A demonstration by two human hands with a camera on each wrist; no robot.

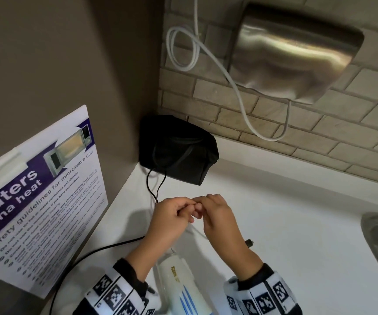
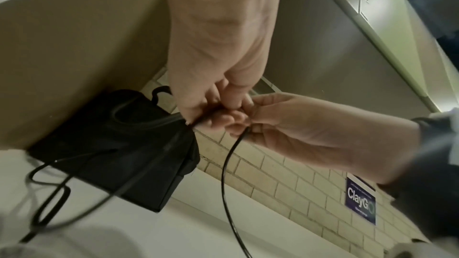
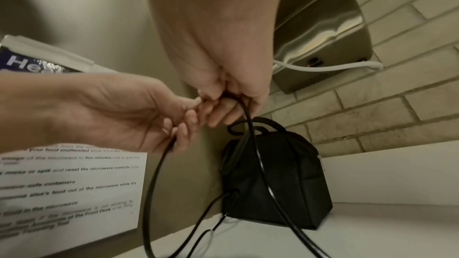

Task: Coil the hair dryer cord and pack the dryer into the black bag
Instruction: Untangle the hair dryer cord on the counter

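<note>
Both hands meet above the white hair dryer (image 1: pixel 178 283), left hand (image 1: pixel 169 218) and right hand (image 1: pixel 219 218) each pinching the black cord (image 3: pixel 250 125), which trails toward the black bag (image 1: pixel 176 148) standing directly beyond, the left slightly nearer.

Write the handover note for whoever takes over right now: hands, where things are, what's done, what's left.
Left hand: pinching the black cord.
Right hand: pinching the same cord, fingertips meeting the left's.
Dryer: lying on the counter below the wrists.
Bag: standing in the corner against the wall; cannot tell if it is open.
Done: cord gathered up in both hands, nothing more.
Left: cord mostly loose on the counter; coil it, then pack the dryer into the bag.
</note>
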